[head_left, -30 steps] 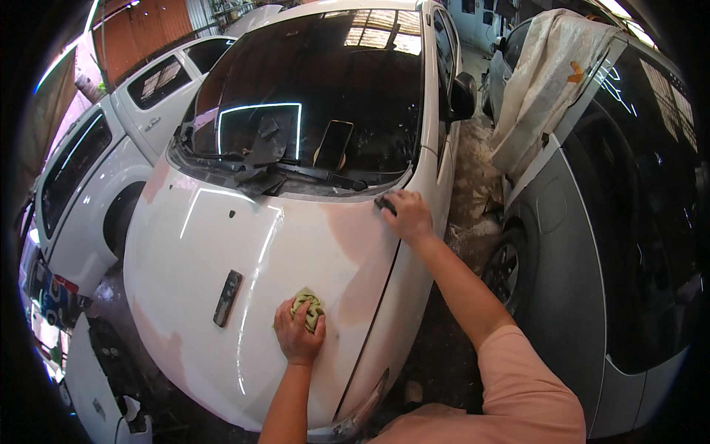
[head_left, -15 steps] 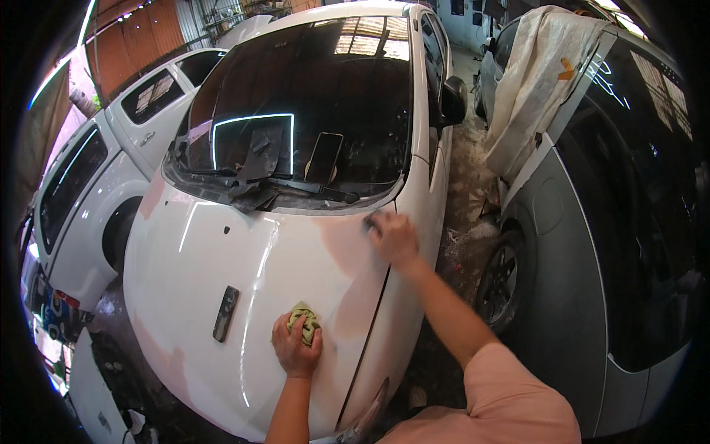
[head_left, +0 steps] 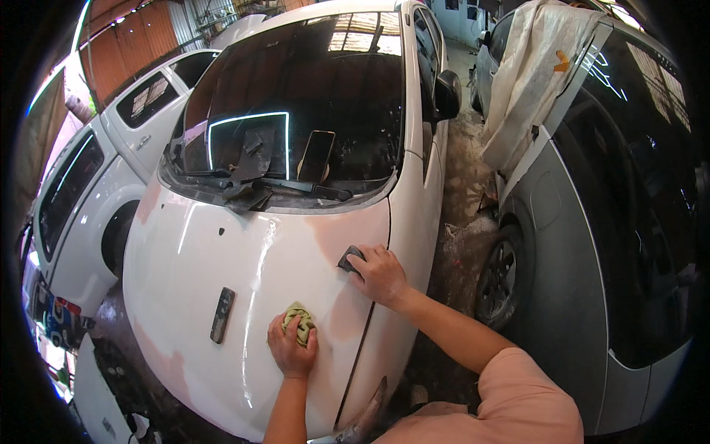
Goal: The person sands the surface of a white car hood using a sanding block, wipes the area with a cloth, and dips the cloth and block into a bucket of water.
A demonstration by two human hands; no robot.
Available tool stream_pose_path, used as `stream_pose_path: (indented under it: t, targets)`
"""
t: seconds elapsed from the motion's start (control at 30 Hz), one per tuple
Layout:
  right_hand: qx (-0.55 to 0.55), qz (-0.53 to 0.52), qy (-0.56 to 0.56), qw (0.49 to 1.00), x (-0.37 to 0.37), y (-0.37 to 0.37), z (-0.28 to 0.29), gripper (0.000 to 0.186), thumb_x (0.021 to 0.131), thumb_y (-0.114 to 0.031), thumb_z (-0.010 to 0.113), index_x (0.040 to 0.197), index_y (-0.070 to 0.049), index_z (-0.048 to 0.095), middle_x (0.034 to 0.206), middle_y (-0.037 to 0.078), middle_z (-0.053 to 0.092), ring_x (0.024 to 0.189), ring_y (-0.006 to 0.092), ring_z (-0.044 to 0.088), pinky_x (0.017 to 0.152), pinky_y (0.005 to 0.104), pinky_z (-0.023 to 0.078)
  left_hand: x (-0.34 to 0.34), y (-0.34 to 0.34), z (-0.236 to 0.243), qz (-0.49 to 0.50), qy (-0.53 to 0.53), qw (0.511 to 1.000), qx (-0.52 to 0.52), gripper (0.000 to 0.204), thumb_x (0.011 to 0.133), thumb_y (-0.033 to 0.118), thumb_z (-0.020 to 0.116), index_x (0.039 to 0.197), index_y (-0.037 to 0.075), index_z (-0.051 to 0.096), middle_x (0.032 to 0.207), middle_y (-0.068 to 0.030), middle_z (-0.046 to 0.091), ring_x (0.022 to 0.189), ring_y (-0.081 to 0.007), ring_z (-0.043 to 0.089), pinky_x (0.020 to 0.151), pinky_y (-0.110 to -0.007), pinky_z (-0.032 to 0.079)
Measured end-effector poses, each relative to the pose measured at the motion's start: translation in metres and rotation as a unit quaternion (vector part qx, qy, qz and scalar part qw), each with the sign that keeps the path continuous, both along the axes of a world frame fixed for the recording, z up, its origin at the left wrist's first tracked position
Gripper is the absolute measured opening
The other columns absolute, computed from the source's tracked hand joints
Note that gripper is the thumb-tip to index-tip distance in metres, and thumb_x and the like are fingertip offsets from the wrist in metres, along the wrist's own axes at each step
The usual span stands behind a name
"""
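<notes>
A white car's hood (head_left: 185, 288) fills the middle, with pinkish patches along its edges and right side. My left hand (head_left: 292, 344) is closed on a crumpled pale green cloth (head_left: 299, 325) pressed to the hood's lower middle. My right hand (head_left: 377, 275) grips a small dark block (head_left: 351, 259) against the pink patch (head_left: 333, 234) near the hood's right side. Left of my left hand lies a long black block (head_left: 222, 314), touching neither hand.
Dark sheets (head_left: 248, 166) and a phone (head_left: 316, 157) rest at the windshield's base. Another white vehicle (head_left: 126, 170) stands at the left, above a detached panel (head_left: 96, 392). A dark grey vehicle (head_left: 562, 281) with a draped pale sheet (head_left: 529, 81) stands at the right, across a narrow gap.
My right hand has moved down the hood, away from the windshield's lower corner, with the dark block. My left hand stays on the cloth, slightly shifted left in view.
</notes>
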State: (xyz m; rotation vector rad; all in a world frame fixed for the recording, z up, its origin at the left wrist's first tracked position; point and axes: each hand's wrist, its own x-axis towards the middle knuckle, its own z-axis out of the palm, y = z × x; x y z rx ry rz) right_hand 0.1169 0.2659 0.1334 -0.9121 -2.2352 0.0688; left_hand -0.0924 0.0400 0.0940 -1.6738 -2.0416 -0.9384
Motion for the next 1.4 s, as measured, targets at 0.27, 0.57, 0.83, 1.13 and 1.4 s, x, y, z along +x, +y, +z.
stream_pose_path:
  t: [0.27,0.57,0.83,1.13,1.4]
  targets:
    - [-0.029,-0.100,0.049,0.993,0.022,0.074,0.052,0.032,0.088,-0.031,0.072,0.115,-0.014,0.071,0.117,0.011,0.068,0.113,0.0342,0.063,0.094,0.0463,0.055,0.006,0.006,0.002,-0.006,-0.007,1.000,0.012,0.045,0.081,0.026,0.079,0.121,0.012,0.066,0.132,-0.0162,0.059,0.128,-0.0407,0.054,0.109,-0.054,0.043]
    - [0.006,-0.091,0.008,0.996,0.001,0.041,0.016,0.029,0.086,-0.029,0.075,0.113,-0.017,0.072,0.115,0.011,0.067,0.105,0.0331,0.063,0.091,0.0497,0.052,0.011,0.008,0.003,-0.003,-0.005,1.000,0.015,0.044,0.081,0.025,0.079,0.121,0.013,0.067,0.133,-0.0159,0.059,0.127,-0.0404,0.055,0.109,-0.053,0.044]
    - [-0.004,-0.020,0.016,1.000,0.004,0.026,0.008,0.024,0.085,-0.028,0.073,0.106,-0.017,0.072,0.114,0.009,0.069,0.104,0.0337,0.064,0.092,0.0472,0.053,0.011,0.008,0.003,-0.017,-0.017,1.000,0.018,0.042,0.081,0.021,0.076,0.120,0.011,0.066,0.132,-0.0162,0.060,0.126,-0.0405,0.055,0.108,-0.053,0.044]
    - [-0.013,0.085,-0.070,0.994,-0.055,-0.122,-0.010,0.025,0.082,-0.027,0.076,0.105,-0.018,0.073,0.113,0.009,0.068,0.102,0.0320,0.064,0.086,0.0476,0.052,-0.003,-0.002,-0.013,-0.005,-0.032,0.999,0.016,0.039,0.076,0.017,0.071,0.114,0.012,0.066,0.129,-0.0160,0.059,0.125,-0.0407,0.053,0.109,-0.054,0.043]
    - [-0.006,0.155,-0.080,0.985,-0.017,-0.030,0.019,0.035,0.084,-0.026,0.075,0.118,-0.019,0.072,0.117,0.008,0.066,0.106,0.0319,0.062,0.090,0.0474,0.051,0.001,0.000,-0.009,0.016,-0.040,0.999,0.003,0.041,0.074,0.019,0.074,0.113,0.014,0.065,0.128,-0.0144,0.059,0.124,-0.0400,0.053,0.107,-0.055,0.044]
